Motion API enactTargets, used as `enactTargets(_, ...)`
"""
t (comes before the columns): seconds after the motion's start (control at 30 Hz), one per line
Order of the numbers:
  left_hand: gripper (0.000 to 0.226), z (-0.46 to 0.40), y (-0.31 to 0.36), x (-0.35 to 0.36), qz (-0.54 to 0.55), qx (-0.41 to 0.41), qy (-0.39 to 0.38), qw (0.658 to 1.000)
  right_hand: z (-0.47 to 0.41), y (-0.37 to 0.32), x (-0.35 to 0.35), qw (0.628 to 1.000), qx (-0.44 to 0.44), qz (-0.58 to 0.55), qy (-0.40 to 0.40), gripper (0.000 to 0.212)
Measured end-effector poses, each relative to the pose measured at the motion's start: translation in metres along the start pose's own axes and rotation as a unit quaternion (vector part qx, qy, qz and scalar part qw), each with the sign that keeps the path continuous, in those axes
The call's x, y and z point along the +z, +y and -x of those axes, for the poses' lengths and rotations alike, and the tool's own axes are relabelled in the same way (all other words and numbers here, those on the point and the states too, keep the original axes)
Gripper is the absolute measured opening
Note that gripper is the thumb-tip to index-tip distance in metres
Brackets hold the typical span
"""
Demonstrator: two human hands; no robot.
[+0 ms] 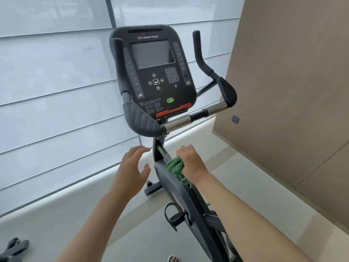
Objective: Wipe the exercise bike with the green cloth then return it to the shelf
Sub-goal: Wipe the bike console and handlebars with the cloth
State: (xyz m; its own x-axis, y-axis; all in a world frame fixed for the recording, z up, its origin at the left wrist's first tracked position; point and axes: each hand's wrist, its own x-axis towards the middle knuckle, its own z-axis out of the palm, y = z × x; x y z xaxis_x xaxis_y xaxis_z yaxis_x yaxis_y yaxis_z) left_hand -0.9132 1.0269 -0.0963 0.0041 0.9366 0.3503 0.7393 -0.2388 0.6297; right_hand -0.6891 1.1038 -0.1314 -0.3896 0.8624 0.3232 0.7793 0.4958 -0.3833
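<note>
A black exercise bike (181,197) stands in front of me, its console (153,72) and handlebars (188,120) up high. My right hand (190,159) is shut on the bunched green cloth (175,165) and presses it against the bike's sloping frame just below the handlebar post. My left hand (132,167) hovers open to the left of the frame, fingers spread, touching nothing. The shelf is not in view.
A window with pale blinds (56,91) fills the left and back, above a low white ledge (75,195). A beige wall panel (292,91) rises at right. The bike's pedal (175,216) juts out low. Part of another machine (13,246) shows at the bottom left.
</note>
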Motion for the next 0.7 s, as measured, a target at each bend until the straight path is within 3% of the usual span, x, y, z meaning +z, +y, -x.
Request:
enactTargets(0.17, 0.048, 0.087, 0.022, -0.011, 0.016, 0.009, -0.066, 0.998, 0.08, -0.049, 0.001, 0.999, -0.003, -0.041, 0.022, 0.051)
enactTargets(0.3, 0.057, 0.142, 0.054, -0.006, 0.051, 0.005, -0.126, 0.991, 0.143, -0.085, -0.012, 0.997, 0.003, -0.073, 0.03, 0.033)
enactTargets(0.5, 0.021, 0.193, 0.104, 0.009, 0.073, -0.002, -0.13, 0.989, 0.229, -0.102, -0.064, 0.983, 0.071, -0.167, 0.03, 0.019)
enactTargets(0.7, 0.019, 0.2, 0.164, 0.027, 0.086, 0.012, -0.132, 0.987, 0.292, -0.085, -0.137, 0.97, 0.136, -0.196, 0.043, 0.039)
